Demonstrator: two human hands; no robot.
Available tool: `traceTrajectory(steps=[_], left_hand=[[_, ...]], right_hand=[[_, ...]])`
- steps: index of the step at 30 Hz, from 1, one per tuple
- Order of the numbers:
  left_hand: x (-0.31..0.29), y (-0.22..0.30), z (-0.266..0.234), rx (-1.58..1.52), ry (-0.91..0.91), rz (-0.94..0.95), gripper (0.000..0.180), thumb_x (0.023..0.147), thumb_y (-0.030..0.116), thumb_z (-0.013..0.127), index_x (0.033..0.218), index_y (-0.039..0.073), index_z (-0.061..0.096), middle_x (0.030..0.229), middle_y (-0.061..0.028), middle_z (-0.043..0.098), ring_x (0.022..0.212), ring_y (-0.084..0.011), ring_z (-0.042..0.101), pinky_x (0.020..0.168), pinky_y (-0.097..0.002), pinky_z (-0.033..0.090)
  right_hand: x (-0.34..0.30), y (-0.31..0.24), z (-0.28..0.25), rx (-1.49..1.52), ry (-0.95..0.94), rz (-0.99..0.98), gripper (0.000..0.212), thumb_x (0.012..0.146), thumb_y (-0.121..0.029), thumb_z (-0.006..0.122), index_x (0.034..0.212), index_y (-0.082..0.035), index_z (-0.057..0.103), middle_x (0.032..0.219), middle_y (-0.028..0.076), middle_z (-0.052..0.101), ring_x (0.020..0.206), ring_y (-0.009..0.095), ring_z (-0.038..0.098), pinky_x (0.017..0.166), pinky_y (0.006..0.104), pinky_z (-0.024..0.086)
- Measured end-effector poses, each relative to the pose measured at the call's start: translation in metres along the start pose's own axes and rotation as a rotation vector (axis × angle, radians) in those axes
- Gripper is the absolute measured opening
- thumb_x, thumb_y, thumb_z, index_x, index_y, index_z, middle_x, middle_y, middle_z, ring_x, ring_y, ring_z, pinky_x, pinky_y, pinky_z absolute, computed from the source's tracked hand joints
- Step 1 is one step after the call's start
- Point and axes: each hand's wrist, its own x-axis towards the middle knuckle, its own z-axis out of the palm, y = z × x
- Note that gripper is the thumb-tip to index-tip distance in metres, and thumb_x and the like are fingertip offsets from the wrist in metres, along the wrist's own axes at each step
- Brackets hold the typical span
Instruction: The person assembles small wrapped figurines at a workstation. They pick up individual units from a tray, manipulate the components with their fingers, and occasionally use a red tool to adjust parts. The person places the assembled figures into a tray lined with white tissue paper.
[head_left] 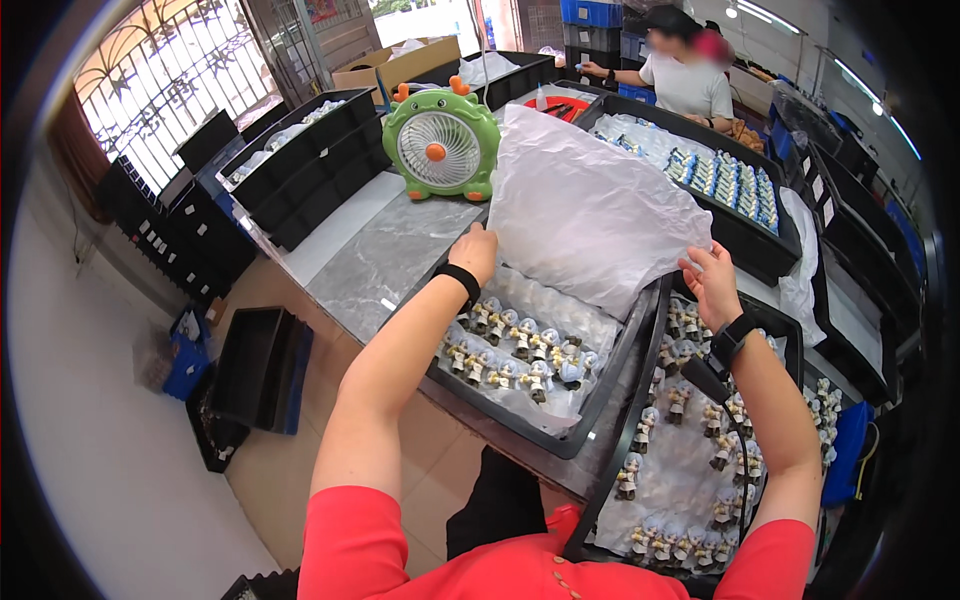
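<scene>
A thin white sheet [590, 200], crinkled and partly see-through, is stretched upright between my hands. My left hand [476, 252] is closed at its lower left edge, by the rim of a black tray [572, 440]. Farther right, my right hand [710, 284] pinches the sheet's right corner between thumb and fingers. Rows of small painted figurines [520, 340] with pale blue tops lie in the tray below, on white wrapping. The sheet hides the tray's far part. Beneath my right forearm, a second black tray [640, 420] holds more such figurines [676, 404] on white lining.
A green animal-shaped fan [440, 145] stands on the grey table [385, 245] beyond my left hand. At the far right, a black crate [775, 250] holds rows of blue-white pieces. A co-worker [685, 80] works behind it. Stacked black crates [300, 170] stand at the left.
</scene>
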Motion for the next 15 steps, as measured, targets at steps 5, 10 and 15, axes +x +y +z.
traceTrajectory(steps=[5, 10, 15], left_hand=[[0.006, -0.001, 0.004, 0.031, -0.080, -0.029, 0.022, 0.075, 0.001, 0.058, 0.096, 0.000, 0.064, 0.099, -0.0223, 0.063, 0.095, -0.0376, 0.062, 0.082, -0.0426, 0.051], [0.009, -0.009, 0.008, -0.121, -0.080, -0.029, 0.022, 0.076, 0.009, 0.059, 0.095, 0.000, 0.065, 0.096, -0.0238, 0.064, 0.094, -0.0385, 0.062, 0.083, -0.0415, 0.051], [-0.012, 0.041, -0.036, 0.365, 0.012, 0.044, 0.044, 0.069, 0.041, 0.065, 0.094, 0.006, 0.069, 0.090, -0.0188, 0.066, 0.090, -0.0323, 0.062, 0.083, -0.0429, 0.046]], right_hand=[[-0.015, -0.004, -0.011, -0.027, -0.003, -0.018, 0.059, 0.083, -0.013, 0.064, 0.132, -0.005, 0.033, 0.125, 0.010, 0.040, 0.093, 0.016, 0.056, 0.073, 0.0257, 0.045], [-0.042, -0.015, -0.023, -0.045, -0.033, -0.008, 0.058, 0.083, -0.014, 0.065, 0.131, -0.004, 0.035, 0.128, 0.010, 0.037, 0.094, 0.016, 0.056, 0.075, 0.0254, 0.045], [-0.069, -0.019, -0.044, -0.132, -0.129, 0.053, 0.038, 0.086, -0.017, 0.063, 0.120, -0.006, 0.047, 0.112, 0.004, 0.053, 0.091, 0.011, 0.056, 0.075, 0.0234, 0.044]])
